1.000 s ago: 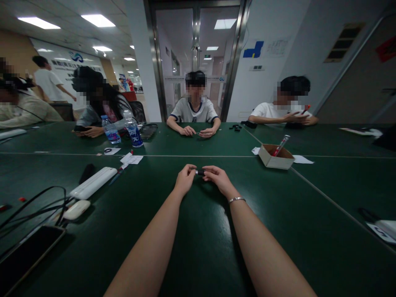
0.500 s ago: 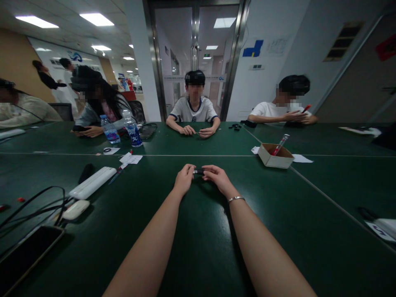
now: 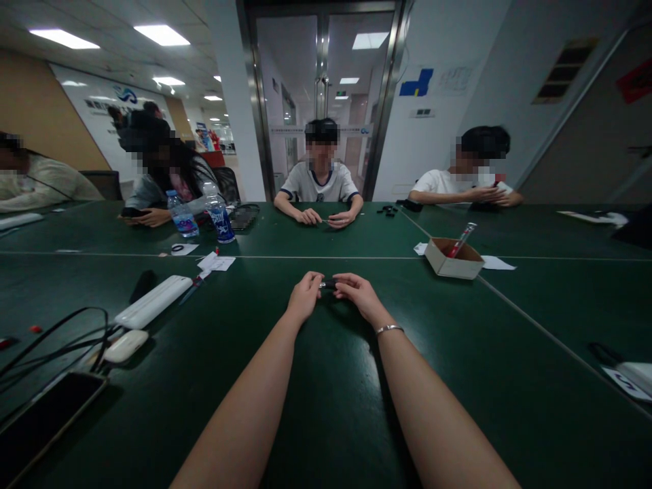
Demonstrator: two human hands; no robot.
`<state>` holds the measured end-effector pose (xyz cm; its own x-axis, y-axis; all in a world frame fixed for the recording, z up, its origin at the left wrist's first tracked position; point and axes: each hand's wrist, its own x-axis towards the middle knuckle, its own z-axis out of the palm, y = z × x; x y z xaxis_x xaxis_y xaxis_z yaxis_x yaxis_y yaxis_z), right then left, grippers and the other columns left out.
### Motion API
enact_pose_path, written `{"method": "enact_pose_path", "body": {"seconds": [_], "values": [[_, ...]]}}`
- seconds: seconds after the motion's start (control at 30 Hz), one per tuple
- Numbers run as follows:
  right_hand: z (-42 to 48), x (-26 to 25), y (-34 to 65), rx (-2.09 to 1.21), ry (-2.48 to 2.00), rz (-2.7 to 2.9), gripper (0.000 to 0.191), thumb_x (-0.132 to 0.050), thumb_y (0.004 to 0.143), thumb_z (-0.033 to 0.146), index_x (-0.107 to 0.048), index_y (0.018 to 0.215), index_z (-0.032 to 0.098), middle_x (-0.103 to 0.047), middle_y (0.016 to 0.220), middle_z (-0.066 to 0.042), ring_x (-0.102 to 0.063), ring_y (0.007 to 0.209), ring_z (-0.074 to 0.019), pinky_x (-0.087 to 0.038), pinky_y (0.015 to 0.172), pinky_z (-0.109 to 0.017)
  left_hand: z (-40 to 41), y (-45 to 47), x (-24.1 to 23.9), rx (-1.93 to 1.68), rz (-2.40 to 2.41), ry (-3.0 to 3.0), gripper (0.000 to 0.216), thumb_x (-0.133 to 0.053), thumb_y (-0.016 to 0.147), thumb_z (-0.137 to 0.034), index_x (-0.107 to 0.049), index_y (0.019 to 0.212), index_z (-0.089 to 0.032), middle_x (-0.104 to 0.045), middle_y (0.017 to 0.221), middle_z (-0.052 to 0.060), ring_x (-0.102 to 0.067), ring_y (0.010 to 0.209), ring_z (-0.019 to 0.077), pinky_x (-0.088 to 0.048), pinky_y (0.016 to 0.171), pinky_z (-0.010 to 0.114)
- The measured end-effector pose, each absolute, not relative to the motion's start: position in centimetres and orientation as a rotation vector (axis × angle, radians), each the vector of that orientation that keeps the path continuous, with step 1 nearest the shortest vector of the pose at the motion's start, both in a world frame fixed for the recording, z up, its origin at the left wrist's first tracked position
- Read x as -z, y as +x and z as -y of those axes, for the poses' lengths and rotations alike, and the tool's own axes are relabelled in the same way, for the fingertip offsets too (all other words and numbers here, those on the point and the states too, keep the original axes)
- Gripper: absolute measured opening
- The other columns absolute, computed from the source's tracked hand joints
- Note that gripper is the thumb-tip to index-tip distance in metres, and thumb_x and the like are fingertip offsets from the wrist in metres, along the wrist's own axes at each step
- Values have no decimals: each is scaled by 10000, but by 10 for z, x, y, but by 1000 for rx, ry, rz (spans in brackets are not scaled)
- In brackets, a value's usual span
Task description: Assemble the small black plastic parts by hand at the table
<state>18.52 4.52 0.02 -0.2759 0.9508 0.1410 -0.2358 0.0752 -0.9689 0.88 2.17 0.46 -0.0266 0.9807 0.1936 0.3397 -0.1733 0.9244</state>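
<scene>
Above the green table (image 3: 326, 380), a small black object with a silvery end (image 3: 329, 284) is held level between both hands. My left hand (image 3: 304, 296) pinches the silvery end at its left. My right hand (image 3: 358, 293), with a silver bracelet on the wrist, has its fingers closed on the black right end. The object is too small and partly covered by fingertips, so its exact kind cannot be made out.
A small open box (image 3: 455, 265) holding a red tube stands ahead to the right. On the left lie a white power strip-like bar (image 3: 153, 301), a white case (image 3: 126, 346), cables and a phone (image 3: 53, 411). Two bottles (image 3: 220, 217) stand farther back. Several people sit around the table.
Both hands and the small object stay practically in place. In the left background, standing people have shifted to the right, and the person at the right has moved a red item slightly.
</scene>
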Motion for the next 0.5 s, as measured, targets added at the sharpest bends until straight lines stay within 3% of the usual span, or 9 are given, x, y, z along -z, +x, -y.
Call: {"method": "enact_pose_path", "body": {"seconds": [0.13, 0.27, 0.4, 0.5], "values": [[-45, 0, 185, -1430, -811, 1288, 390, -837, 621, 309, -719, 958, 154, -690, 827, -49, -655, 675, -147, -554, 632, -233, -23, 9, -2, -1238, -1408, 1605, 254, -475, 890, -324, -608, 1082, -225, -609, 775, -7, -569, 712, 142, -406, 638, 245], [-46, 1, 185, -1422, -819, 1297, 401, -846, 618, 322, -714, 957, 154, -691, 837, -57, -658, 684, -160, -559, 637, -253, -23, 9, -1, -1217, -1424, 1594, 298, -410, 925, -383, -610, 1070, -215, -580, 679, -17, -556, 648, 144, -397, 607, 251], [-46, 1, 185, -1418, -822, 1321, 427, -842, 632, 356, -704, 980, 150, -689, 820, -60, -660, 697, -169, -560, 651, -263, -24, 9, -1, -1243, -1407, 1602, 239, -492, 878, -298, -612, 1070, -223, -634, 809, 2, -592, 748, 149, -424, 657, 249], [-46, 1, 185, -1420, -821, 1327, 422, -843, 633, 356, -705, 978, 157, -687, 836, -59, -660, 700, -169, -560, 646, -259, -24, 9, 0, -1234, -1392, 1577, 268, -431, 918, -367, -607, 1060, -223, -604, 705, -13, -569, 660, 145, -411, 614, 247]]}}
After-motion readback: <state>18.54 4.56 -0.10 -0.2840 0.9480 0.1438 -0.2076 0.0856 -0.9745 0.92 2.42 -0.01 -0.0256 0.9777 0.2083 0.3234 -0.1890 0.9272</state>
